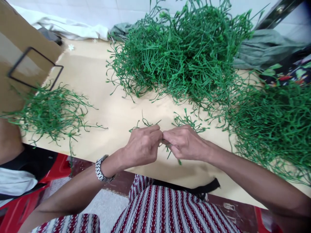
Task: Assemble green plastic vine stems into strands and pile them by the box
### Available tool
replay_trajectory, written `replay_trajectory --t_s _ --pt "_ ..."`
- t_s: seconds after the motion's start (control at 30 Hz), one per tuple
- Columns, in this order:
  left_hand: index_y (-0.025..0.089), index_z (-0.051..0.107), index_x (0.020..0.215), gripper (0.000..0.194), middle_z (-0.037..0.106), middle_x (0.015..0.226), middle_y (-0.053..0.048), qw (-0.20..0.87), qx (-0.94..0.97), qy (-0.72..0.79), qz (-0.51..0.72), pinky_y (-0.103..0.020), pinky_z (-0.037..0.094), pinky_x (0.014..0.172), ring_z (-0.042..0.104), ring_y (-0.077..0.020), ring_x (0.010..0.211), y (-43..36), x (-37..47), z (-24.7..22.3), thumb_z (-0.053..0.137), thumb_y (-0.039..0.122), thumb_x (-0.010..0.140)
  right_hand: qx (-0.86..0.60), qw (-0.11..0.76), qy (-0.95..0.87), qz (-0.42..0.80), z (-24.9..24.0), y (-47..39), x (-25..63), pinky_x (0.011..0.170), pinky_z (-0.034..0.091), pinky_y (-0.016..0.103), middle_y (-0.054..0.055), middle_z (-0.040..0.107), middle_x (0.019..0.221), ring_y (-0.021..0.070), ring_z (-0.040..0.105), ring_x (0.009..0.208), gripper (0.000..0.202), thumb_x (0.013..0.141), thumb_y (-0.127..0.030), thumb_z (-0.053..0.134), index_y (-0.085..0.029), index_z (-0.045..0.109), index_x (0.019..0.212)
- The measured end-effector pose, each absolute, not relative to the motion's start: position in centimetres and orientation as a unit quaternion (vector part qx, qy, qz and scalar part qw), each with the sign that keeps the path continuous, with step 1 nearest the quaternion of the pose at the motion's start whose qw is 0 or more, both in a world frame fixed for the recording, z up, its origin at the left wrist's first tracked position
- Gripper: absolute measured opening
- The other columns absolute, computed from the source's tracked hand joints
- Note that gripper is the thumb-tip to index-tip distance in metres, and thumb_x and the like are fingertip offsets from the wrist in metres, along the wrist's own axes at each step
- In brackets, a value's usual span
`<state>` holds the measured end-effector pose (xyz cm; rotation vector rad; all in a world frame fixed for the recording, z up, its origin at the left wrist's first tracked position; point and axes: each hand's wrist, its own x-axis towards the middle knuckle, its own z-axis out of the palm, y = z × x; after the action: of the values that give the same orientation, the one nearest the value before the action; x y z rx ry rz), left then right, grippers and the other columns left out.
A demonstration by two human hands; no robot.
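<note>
In the head camera's view, a person's left hand and right hand meet knuckle to knuckle above a pale yellow surface, each grip pressed together, apparently pinching slender green stems with forked tips between them. The stems lie at the fingertips, short ends showing just below the right grip and slanting toward the wearer; that hand seems the nearer, though fingers hide most of their long axis. A small loose cluster of green sprigs shows just beyond the right grip, whether held or lying cannot be told. A large tangled green heap rises farther beyond both grips, a second dense green heap lies to their right, and a smaller loose green pile sits well apart to their left. No brand, label or writing is legible.
</note>
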<state>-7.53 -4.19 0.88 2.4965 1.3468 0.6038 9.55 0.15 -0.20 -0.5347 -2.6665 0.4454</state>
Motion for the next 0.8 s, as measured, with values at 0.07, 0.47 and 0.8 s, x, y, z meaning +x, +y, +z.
replay_trajectory --t_s 0.07,0.47,0.8 --pt "0.016 0.047 0.059 0.019 0.044 0.055 0.000 0.148 0.849 0.462 0.209 -0.023 0.029 0.045 0.041 -0.0110 0.049 -4.1 -7.6 0.8 0.039 0.007 0.073 -0.190 0.203 -0.951 0.138 -0.4 0.1 9.5 0.045 0.019 0.023 -0.003 0.041 0.050 0.0087 0.030 0.045 0.014 0.059 -0.005 0.036 -0.017 0.042 0.063" --pt "0.015 0.043 0.056 0.017 0.043 0.054 0.001 0.264 0.816 0.473 0.199 -0.022 0.030 0.048 0.042 -0.0095 0.051 -3.9 -7.9 0.1 0.040 0.004 0.069 -0.159 0.114 -0.979 0.052 -0.7 0.3 9.3 0.047 0.018 0.026 0.000 0.050 0.053 0.0109 0.036 0.047 0.015 0.064 -0.006 0.041 -0.017 0.051 0.068" --pt "0.014 0.052 0.068 0.018 0.050 0.064 -0.002 0.305 0.795 0.446 0.276 -0.022 0.037 0.054 0.046 -0.0102 0.059 -4.0 -8.8 1.6 0.040 0.003 0.074 -0.194 0.212 -0.950 0.124 1.4 2.1 10.2 0.053 0.027 0.024 0.000 0.049 0.062 0.0111 0.041 0.058 0.011 0.078 -0.013 0.043 -0.018 0.052 0.073"
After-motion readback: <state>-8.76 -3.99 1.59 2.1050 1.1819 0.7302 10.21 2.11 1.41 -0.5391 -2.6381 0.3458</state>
